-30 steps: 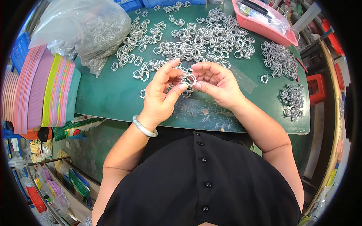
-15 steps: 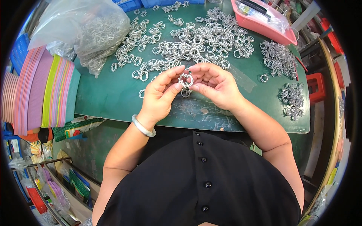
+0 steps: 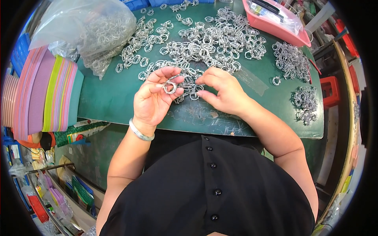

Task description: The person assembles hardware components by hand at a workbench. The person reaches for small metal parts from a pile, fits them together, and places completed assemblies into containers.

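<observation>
My left hand (image 3: pixel 151 100), raised just over the near edge of the pile, pinches a silver metal ring clamp (image 3: pixel 170 87) between thumb and fingers. To its right, my right hand (image 3: pixel 224 91) is at the tabletop with thumb and forefinger apart. Its fingertips are at another ring clamp (image 3: pixel 195 93) lying at the pile's near side; whether they touch it I cannot tell. Many similar loose ring clamps (image 3: pixel 204 45) spread across the table beyond both hands.
The green table (image 3: pixel 114 103) has a clear plastic bag of clamps (image 3: pixel 104 37) at the back left. Stacked striped baskets (image 3: pixel 49 94) stand at the left. A pink tray (image 3: pixel 275 29) sits at the back right, above smaller clamp heaps (image 3: pixel 291 63).
My hands have parted. The left has moved left, carrying the ring clamp that was between both hands; the right has let go of it and now reaches clamps on the table.
</observation>
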The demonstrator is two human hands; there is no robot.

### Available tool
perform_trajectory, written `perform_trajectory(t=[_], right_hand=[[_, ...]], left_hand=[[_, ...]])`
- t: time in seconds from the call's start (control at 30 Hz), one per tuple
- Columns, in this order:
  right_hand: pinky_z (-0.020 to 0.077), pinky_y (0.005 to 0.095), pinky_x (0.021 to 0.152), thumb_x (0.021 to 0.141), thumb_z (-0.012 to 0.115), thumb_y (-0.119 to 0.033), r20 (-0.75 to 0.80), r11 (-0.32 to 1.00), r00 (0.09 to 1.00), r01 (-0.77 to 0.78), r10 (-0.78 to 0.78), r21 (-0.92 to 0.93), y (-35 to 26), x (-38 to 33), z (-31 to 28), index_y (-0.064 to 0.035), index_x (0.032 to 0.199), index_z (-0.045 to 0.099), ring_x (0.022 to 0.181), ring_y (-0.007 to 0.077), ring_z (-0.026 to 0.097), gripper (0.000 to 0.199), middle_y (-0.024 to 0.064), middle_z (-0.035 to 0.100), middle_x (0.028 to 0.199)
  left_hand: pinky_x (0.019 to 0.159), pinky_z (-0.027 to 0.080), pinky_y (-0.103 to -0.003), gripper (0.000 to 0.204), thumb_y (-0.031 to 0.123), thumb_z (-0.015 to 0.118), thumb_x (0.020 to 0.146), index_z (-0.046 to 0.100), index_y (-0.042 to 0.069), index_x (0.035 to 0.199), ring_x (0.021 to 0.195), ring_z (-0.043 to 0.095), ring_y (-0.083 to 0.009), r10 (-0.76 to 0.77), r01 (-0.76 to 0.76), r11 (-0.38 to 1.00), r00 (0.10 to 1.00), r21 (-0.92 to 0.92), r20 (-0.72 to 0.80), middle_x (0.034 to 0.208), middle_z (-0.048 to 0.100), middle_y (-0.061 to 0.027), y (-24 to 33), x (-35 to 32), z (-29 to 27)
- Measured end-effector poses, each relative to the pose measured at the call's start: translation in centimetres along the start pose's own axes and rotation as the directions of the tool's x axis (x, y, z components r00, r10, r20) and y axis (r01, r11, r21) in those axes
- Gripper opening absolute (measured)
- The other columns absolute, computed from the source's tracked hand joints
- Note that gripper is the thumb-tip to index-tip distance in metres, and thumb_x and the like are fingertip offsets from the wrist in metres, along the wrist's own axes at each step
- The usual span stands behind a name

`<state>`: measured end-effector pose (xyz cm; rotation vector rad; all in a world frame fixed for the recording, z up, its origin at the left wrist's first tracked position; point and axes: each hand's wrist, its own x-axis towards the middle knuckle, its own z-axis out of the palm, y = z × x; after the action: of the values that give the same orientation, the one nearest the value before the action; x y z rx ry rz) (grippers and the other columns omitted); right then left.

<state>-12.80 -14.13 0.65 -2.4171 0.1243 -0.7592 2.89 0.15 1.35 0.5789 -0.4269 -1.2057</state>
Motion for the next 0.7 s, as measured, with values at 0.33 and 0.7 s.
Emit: perform_trajectory(t=[0.33, 0.7], right_hand=[[0.0410, 0.0351, 0.060, 0.069, 0.067, -0.012, -0.019, 0.997, 0.999, 0.049, -0.050, -0.053, 0.2, 0.2, 1.8, -0.0104, 0.081, 0.062, 0.071, 0.0228, 0.053, 0.014, 0.0031, 0.051, 0.075], [0.0479, 0.0292, 0.067, 0.069, 0.068, -0.002, -0.187, 0.983, 0.974, 0.151, -0.129, 0.107, -0.9, -0.1, 0.9, -0.0065, 0.086, 0.060, 0.078, 0.0242, 0.058, 0.019, 0.0093, 0.056, 0.089]], left_hand=[[0.052, 0.043, -0.021, 0.020, 0.007, 0.052, 0.084, 0.056, 0.002, 0.103, 0.065, 0.054, -0.0078, 0.079, 0.000, 0.930, 0.977, 0.367, -0.200, 0.087, 0.060, -0.0061, -0.4, -0.3, 0.3], [0.066, 0.043, -0.018, 0.035, 0.003, 0.065, 0.077, 0.056, 0.003, 0.110, 0.076, 0.051, -0.0062, 0.153, -0.103, 0.563, 0.988, 0.820, 0.019, 0.090, 0.056, -0.0007, -1.6, -0.4, 1.2]])
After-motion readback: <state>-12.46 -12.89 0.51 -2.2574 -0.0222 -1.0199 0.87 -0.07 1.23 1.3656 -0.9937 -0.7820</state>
